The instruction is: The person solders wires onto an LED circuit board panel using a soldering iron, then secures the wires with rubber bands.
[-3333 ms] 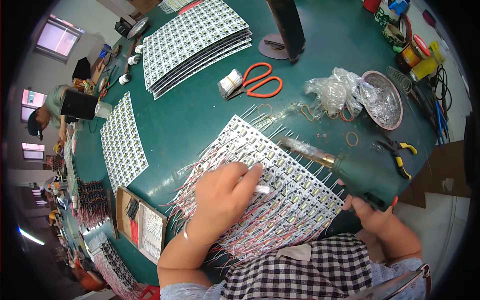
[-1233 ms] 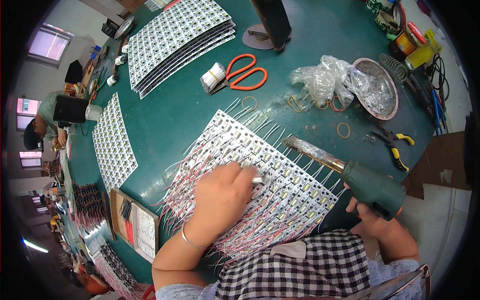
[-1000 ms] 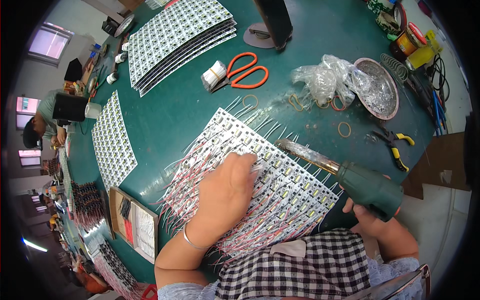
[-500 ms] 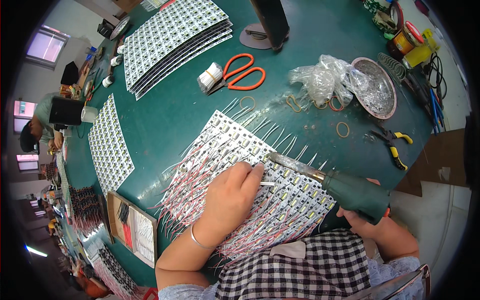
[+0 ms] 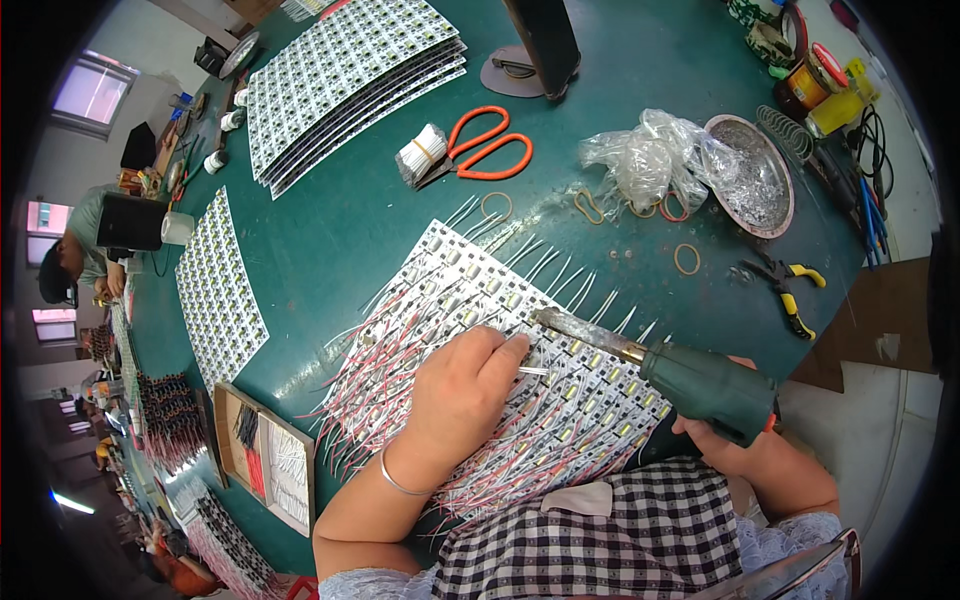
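A white LED circuit board panel [image 5: 610, 415] lies tilted on the green table, thick with red and white wires soldered in rows. My left hand [image 5: 465, 385] rests over its middle, thumb and forefinger pinched together. A few white wires [image 5: 535, 371] stick out from under its fingers, their other ends hidden. My right hand [image 5: 715, 440] grips a soldering iron [image 5: 708, 388] with a thick dark green body, partly hiding the fingers. The iron's metal tip meets the panel's upper part, just beyond my left fingertips; the exact contact is too small to make out.
Orange-handled scissors [image 5: 492, 150] lie beside a banded white wire bundle [image 5: 420, 155]. Further right are a plastic bag [image 5: 645, 165], a round dish [image 5: 775, 205] and pliers [image 5: 795, 300]. Stacked panels [image 5: 350, 75] and a wire box [image 5: 262, 395] stand left. A co-worker [image 5: 85, 245] sits far left.
The soldering iron has shifted very slightly to the left and down. My left hand stays almost in place, still pinching the white wires.
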### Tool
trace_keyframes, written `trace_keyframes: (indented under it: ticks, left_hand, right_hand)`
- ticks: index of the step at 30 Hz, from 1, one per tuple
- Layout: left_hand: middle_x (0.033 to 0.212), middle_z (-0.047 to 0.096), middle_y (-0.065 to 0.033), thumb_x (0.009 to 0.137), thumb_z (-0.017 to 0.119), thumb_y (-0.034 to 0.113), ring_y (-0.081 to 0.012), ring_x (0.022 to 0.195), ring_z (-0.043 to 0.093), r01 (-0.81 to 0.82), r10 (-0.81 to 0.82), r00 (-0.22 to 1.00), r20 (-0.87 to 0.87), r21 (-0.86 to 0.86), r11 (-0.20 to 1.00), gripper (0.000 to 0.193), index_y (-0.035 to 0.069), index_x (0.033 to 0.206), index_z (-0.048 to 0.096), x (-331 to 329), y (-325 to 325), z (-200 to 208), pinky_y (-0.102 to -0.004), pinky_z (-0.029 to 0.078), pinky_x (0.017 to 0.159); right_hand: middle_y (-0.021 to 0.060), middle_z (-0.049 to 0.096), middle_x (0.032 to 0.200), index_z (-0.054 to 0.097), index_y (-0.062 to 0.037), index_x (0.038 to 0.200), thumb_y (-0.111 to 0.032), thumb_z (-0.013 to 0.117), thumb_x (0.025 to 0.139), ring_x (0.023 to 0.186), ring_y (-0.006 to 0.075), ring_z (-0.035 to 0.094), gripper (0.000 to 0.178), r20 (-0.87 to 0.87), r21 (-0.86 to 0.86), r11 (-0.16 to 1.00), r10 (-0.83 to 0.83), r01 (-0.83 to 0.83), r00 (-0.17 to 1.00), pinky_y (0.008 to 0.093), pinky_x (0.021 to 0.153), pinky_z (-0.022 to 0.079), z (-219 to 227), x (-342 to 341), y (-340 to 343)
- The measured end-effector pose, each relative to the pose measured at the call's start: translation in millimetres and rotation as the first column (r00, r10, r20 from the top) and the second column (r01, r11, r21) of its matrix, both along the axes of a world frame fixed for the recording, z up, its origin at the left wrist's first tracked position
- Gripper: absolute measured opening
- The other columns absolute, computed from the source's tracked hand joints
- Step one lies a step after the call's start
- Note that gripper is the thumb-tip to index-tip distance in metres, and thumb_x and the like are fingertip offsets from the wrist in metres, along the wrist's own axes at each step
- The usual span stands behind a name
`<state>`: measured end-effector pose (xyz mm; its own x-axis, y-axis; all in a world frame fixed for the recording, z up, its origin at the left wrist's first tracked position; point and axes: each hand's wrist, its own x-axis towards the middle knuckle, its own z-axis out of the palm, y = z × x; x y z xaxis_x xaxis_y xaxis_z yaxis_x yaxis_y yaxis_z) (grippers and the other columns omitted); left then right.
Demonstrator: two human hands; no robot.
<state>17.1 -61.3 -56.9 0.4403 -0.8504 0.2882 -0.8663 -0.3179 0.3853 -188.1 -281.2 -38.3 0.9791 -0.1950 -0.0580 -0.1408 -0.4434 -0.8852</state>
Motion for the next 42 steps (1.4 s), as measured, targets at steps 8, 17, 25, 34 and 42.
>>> trace_keyframes:
  ticks: [8, 17, 25, 34, 42]
  left_hand:
    - [0.08, 0.057, -0.007, 0.065, 0.061, -0.001, -0.0239, 0.068, 0.06, -0.007, 0.006, 0.999, -0.052, -0.031, 0.999, 0.029, 0.006, 0.093, 0.065, 1.4, 0.2, 1.1, -0.0331, 0.049, 0.056]
    - [0.08, 0.058, -0.0077, 0.061, 0.062, -0.007, -0.0251, 0.068, 0.06, -0.017, 0.015, 0.995, -0.094, -0.023, 1.0, 0.034, 0.007, 0.092, 0.065, 2.3, -0.9, 3.4, -0.0343, 0.05, 0.056]
    - [0.082, 0.059, -0.0082, 0.06, 0.063, -0.007, -0.0253, 0.07, 0.061, -0.029, 0.028, 0.994, -0.104, -0.01, 1.0, 0.035, 0.007, 0.092, 0.065, 2.2, -0.6, 2.1, -0.0342, 0.05, 0.058]
    - [0.081, 0.057, -0.0077, 0.068, 0.062, 0.002, -0.0247, 0.068, 0.06, 0.0, 0.0, 0.997, -0.081, -0.002, 1.0, 0.026, 0.005, 0.094, 0.064, 1.7, 0.0, 2.2, -0.0337, 0.05, 0.058]
    - [0.079, 0.058, -0.0072, 0.063, 0.066, -0.004, -0.0249, 0.068, 0.059, -0.048, 0.05, 0.994, -0.095, 0.017, 0.999, 0.03, 0.008, 0.09, 0.065, -0.8, 0.3, 14.7, -0.0332, 0.049, 0.057]
  right_hand:
    - [0.0081, 0.066, 0.091, 0.064, -0.0041, 0.101, -0.017, 0.063, 0.083, 0.086, 0.0236, 0.062, 0.022, 0.139, -0.294, 0.952, 0.128, -0.083, 0.982, 0.0375, 0.086, 0.043, 7.5, 14.1, 1.1]
    - [0.0091, 0.065, 0.105, 0.065, -0.0057, 0.104, -0.016, 0.064, 0.078, 0.099, 0.0293, 0.057, 0.028, 0.083, -0.228, 0.973, 0.068, -0.047, 0.994, 0.0401, 0.09, 0.041, 7.8, 15.0, 5.9]
    - [0.0122, 0.063, 0.102, 0.064, -0.0039, 0.102, -0.009, 0.07, 0.072, 0.087, 0.0263, 0.061, 0.031, 0.131, -0.463, 0.87, 0.259, -0.172, 0.957, 0.035, 0.077, 0.049, 12.4, 25.0, 3.3]
    - [0.0005, 0.062, 0.067, 0.062, -0.0037, 0.1, -0.023, 0.056, 0.089, 0.061, 0.0162, 0.061, 0.023, 0.162, -0.048, 0.999, 0.01, -0.002, 0.987, 0.0333, 0.074, 0.047, 15.4, 21.6, 3.0]
    - [-0.0002, 0.062, 0.067, 0.061, -0.0045, 0.103, -0.021, 0.054, 0.09, 0.058, 0.0117, 0.06, 0.023, 0.171, -0.21, 0.976, 0.096, -0.059, 0.981, 0.0286, 0.068, 0.047, 17.9, 3.4, -4.6]
